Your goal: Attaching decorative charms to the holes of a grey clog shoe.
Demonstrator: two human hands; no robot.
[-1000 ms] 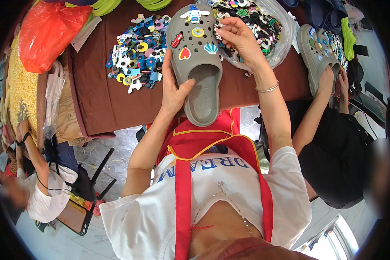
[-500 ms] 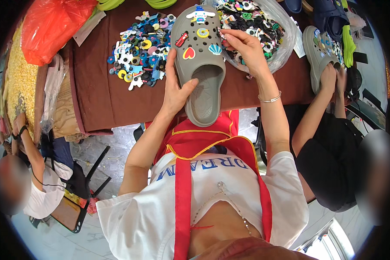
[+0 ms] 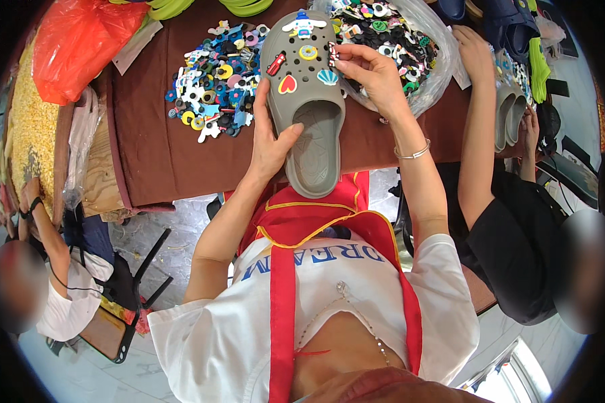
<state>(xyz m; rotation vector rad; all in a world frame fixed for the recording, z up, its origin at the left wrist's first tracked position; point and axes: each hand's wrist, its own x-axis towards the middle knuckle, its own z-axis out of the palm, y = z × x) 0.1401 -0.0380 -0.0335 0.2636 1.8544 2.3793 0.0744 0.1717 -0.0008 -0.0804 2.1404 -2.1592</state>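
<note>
A grey clog (image 3: 315, 154) lies tilted up before me, its toe pointing away. My left hand (image 3: 271, 142) is closed round its left side, with the thumb at the foot opening. On its holed upper sit a blue-and-white character charm (image 3: 304, 26), a yellow donut charm (image 3: 308, 52), a red car charm (image 3: 275, 64), a red heart charm (image 3: 287, 84) and a blue shell charm (image 3: 327, 77). Between thumb and fingertips, my right hand (image 3: 375, 72) pinches a small dark-and-white shoe charm (image 3: 333, 52) at the upper's right edge. Whether the charm touches the clog I cannot tell.
Loose charms (image 3: 218, 80) are heaped left of the clog on the brown cloth (image 3: 141, 127). A clear plastic bag (image 3: 444, 60) of more charms lies at right. A red bag (image 3: 81, 47) is far left. At right a co-worker's arm (image 3: 478, 114) reaches forward, near grey clogs (image 3: 511, 117).
My right hand has brought the charm against or close to the clog's right edge. The clog has shifted slightly left. At right, the co-worker's arm has stretched forward and the clog there has moved.
</note>
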